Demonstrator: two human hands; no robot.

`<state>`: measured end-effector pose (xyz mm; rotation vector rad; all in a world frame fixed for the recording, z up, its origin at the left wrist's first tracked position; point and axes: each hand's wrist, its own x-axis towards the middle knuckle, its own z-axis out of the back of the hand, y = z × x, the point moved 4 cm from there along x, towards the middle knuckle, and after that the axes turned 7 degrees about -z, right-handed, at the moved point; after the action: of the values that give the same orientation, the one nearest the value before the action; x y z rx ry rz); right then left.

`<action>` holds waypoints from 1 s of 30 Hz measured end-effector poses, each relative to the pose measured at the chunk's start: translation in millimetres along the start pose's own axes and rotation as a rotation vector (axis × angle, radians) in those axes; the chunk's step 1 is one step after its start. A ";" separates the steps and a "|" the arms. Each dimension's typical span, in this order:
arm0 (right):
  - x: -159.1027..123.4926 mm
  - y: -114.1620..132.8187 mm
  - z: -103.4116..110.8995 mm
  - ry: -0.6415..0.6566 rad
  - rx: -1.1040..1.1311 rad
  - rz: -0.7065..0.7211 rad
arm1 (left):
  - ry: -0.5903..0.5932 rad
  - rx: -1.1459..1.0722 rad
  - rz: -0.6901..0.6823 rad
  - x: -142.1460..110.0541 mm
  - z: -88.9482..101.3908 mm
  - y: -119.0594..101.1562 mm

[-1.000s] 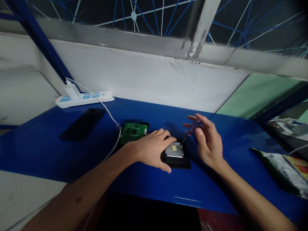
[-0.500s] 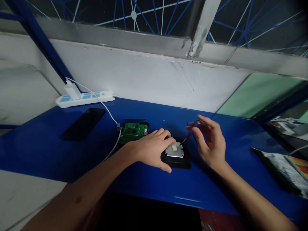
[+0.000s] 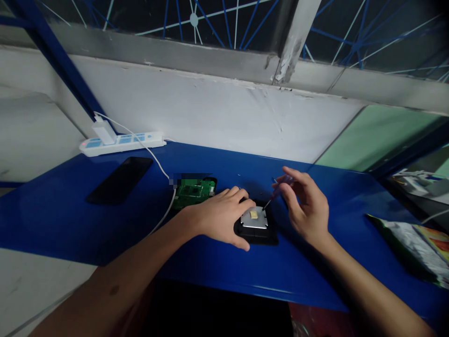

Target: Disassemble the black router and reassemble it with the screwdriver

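at the upper right corner of the silver plate (image 3: 258,222), the right hand (image 3: 308,208) pinches a slim screwdriver (image 3: 285,180) between thumb and fingers, its tip on the plate; the left hand (image 3: 224,217), spread wide, braces the black casing (image 3: 259,238) under that plate on the blue table (image 3: 217,276). if the tip slipped, from too much slant or too light a push, it could scratch the plate or jab the left hand just beside it (the casing might also swivel, should the bracing ease off). the casing holds the plate, which bears a small yellowish pad (image 3: 253,214). past the left hand lies a green circuit board (image 3: 191,192); farther out, a white power strip (image 3: 135,142) carries an adapter (image 3: 104,132), and a packet (image 3: 409,245) on the right hides its contents.
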<state>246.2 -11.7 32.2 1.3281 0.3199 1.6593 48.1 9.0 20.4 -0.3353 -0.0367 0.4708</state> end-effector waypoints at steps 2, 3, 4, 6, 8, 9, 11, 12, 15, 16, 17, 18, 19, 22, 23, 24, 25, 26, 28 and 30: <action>1.8 -0.8 2.1 -0.026 -0.025 0.016 | 0.004 -0.003 0.001 0.0 0.0 -0.2; 2.6 -1.1 2.8 -0.029 -0.037 0.016 | 0.008 -0.004 0.003 0.0 0.1 -0.4; 3.2 -1.1 3.1 -0.028 -0.050 0.016 | 0.011 -0.005 0.004 0.0 0.1 -0.5; 3.5 -0.1 2.9 -0.017 -0.065 0.024 | 0.014 -0.005 0.007 -0.1 0.3 -0.8; 2.8 0.9 1.9 0.004 -0.048 0.026 | 0.013 -0.003 0.011 -0.2 0.3 -0.9; 2.3 1.1 1.1 0.020 -0.029 0.022 | 0.012 -0.002 0.011 -0.2 0.3 -0.9; 1.0 0.4 -0.1 0.043 0.006 0.000 | 0.010 -0.003 0.009 -0.3 0.1 -0.9; 0.4 -0.3 -0.5 0.050 0.019 -0.011 | 0.009 -0.005 0.008 -0.3 0.0 -0.8; -1.3 -2.7 -1.8 0.069 0.056 -0.038 | 0.000 -0.008 0.004 -0.1 -0.4 -0.6; -1.7 -3.3 -2.2 0.077 0.070 -0.043 | -0.003 -0.008 0.003 0.0 -0.4 -0.5; -2.1 -3.9 -2.8 0.085 0.084 -0.050 | -0.006 -0.006 0.001 0.1 -0.4 -0.5; -2.4 -4.3 -3.2 0.088 0.097 -0.055 | -0.008 -0.004 0.001 0.2 -0.3 -0.5; -2.6 -4.6 -3.6 0.087 0.107 -0.060 | -0.008 -0.004 0.000 0.3 -0.2 -0.6; -2.6 -5.1 -4.3 0.070 0.098 -0.064 | 0.007 -0.013 0.005 0.5 0.5 -1.0; -2.4 -5.2 -4.0 0.055 0.087 -0.061 | 0.012 -0.017 0.005 0.6 0.7 -1.3; -2.0 -5.3 -3.3 0.033 0.077 -0.056 | 0.015 -0.019 0.004 0.7 0.9 -1.5; -1.5 -5.6 -2.3 0.005 0.065 -0.050 | 0.014 -0.019 0.002 0.8 1.1 -1.8; -0.9 -5.8 -1.1 -0.022 0.052 -0.040 | 0.011 -0.016 0.001 0.9 1.3 -1.9; 0.2 -5.8 0.5 -0.051 0.023 -0.016 | 0.006 -0.010 -0.004 1.0 1.2 -1.9; 0.7 -5.1 0.4 -0.040 0.021 0.002 | 0.004 -0.009 -0.007 1.0 0.7 -1.7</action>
<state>249.2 -8.6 29.3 1.3757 0.3133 1.6333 49.7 8.2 21.6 -0.3452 -0.0358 0.4632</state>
